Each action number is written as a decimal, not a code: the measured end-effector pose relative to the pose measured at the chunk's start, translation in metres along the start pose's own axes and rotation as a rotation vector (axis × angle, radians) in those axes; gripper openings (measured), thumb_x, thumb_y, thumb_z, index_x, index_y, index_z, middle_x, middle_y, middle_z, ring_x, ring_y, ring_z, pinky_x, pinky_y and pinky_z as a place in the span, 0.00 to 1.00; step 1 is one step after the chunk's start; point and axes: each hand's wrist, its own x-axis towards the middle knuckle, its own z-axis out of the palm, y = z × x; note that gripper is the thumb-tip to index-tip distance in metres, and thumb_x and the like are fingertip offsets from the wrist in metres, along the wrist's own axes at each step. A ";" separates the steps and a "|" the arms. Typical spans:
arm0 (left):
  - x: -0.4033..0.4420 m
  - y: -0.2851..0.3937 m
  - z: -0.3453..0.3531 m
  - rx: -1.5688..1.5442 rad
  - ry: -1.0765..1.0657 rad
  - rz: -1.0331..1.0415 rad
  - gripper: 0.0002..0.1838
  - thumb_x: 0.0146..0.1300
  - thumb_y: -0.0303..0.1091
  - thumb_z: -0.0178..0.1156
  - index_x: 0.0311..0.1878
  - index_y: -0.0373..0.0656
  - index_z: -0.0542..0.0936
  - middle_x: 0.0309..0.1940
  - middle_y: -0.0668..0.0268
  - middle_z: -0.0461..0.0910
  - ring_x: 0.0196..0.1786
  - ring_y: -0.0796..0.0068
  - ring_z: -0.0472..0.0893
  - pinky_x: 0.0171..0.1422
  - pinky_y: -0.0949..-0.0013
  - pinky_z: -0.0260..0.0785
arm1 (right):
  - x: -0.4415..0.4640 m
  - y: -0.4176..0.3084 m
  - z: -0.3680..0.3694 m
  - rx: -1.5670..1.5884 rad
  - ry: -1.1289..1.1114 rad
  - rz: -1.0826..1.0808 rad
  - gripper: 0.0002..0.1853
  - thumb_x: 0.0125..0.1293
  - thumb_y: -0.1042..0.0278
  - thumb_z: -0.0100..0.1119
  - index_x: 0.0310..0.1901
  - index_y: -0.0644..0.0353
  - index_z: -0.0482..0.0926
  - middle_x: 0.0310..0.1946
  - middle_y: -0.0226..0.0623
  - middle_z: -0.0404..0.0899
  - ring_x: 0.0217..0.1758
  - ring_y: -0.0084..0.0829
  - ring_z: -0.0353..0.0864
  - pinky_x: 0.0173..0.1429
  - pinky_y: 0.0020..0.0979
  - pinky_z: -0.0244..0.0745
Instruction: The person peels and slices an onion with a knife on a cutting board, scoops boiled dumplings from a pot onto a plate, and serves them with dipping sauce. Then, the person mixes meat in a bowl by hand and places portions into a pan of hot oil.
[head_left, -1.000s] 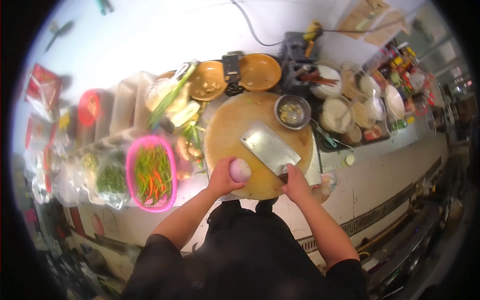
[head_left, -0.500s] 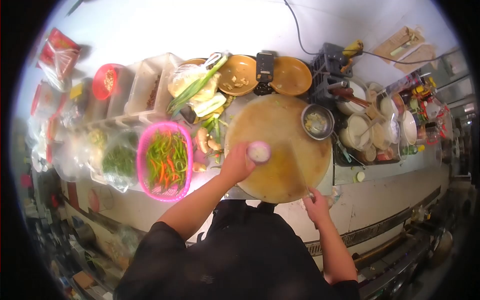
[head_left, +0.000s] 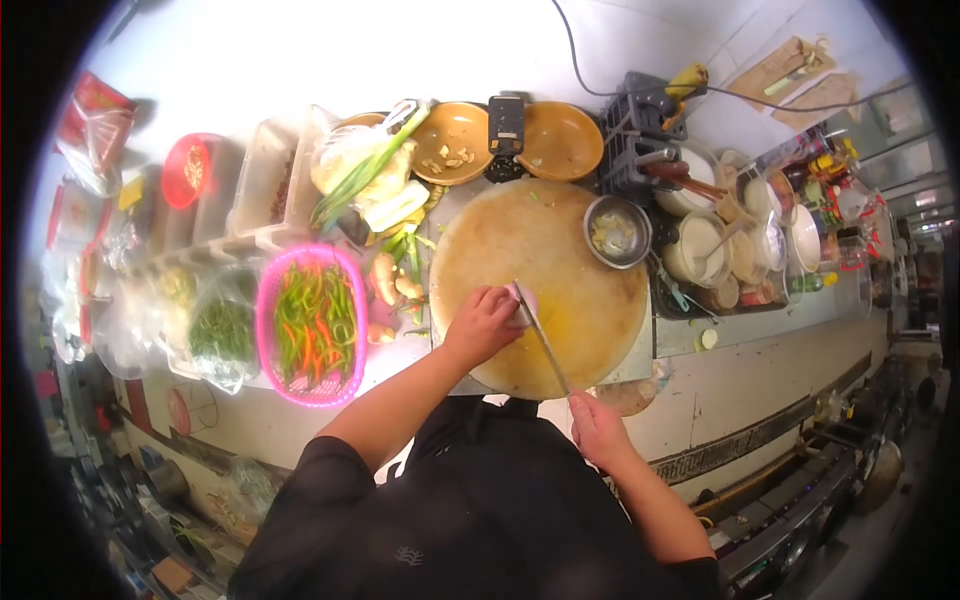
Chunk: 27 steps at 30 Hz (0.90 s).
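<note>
My left hand is closed around a pinkish-purple onion on the round chopping block; its fingers cover much of the onion. My right hand grips the handle of a cleaver at the block's near edge. The blade stands on edge, its far end at the right side of the onion, close to my left fingertips; whether it has cut in, I cannot tell. A steel bowl with pale pieces in it sits at the block's far right.
To the left stands a pink basket of green and red chillies, beside ginger. Leeks and two brown bowls lie behind the block, with a phone between the bowls. Seasoning tubs crowd the right.
The cleaver has moved left and up to the onion, turning from flat to on edge. My left fingers have come over the onion's top. The view has shifted slightly.
</note>
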 end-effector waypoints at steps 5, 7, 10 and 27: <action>-0.002 -0.004 0.008 0.012 0.025 -0.007 0.28 0.41 0.40 0.72 0.48 0.42 0.76 0.49 0.59 0.73 0.52 0.55 0.72 0.56 0.60 0.68 | 0.003 -0.002 0.006 -0.139 0.055 -0.054 0.25 0.71 0.51 0.44 0.59 0.63 0.71 0.32 0.52 0.80 0.36 0.45 0.82 0.43 0.35 0.74; -0.003 -0.005 0.010 0.018 0.032 -0.004 0.28 0.41 0.41 0.71 0.47 0.41 0.76 0.48 0.58 0.74 0.51 0.56 0.72 0.57 0.62 0.68 | 0.012 0.008 0.013 -0.161 0.112 -0.189 0.24 0.71 0.52 0.42 0.57 0.64 0.72 0.39 0.59 0.78 0.46 0.55 0.78 0.50 0.37 0.72; -0.001 -0.004 0.008 0.030 0.045 -0.011 0.28 0.41 0.41 0.71 0.47 0.41 0.76 0.48 0.58 0.74 0.51 0.56 0.71 0.56 0.61 0.68 | 0.032 -0.005 0.021 -0.241 0.109 -0.157 0.25 0.71 0.51 0.41 0.55 0.65 0.73 0.41 0.59 0.78 0.48 0.57 0.76 0.53 0.39 0.71; 0.063 -0.012 0.018 0.026 -0.166 0.247 0.21 0.52 0.24 0.54 0.53 0.45 0.73 0.55 0.53 0.69 0.57 0.53 0.70 0.60 0.56 0.65 | -0.029 0.070 -0.003 0.119 0.171 0.016 0.22 0.70 0.58 0.45 0.58 0.64 0.72 0.15 0.33 0.72 0.18 0.24 0.72 0.27 0.27 0.69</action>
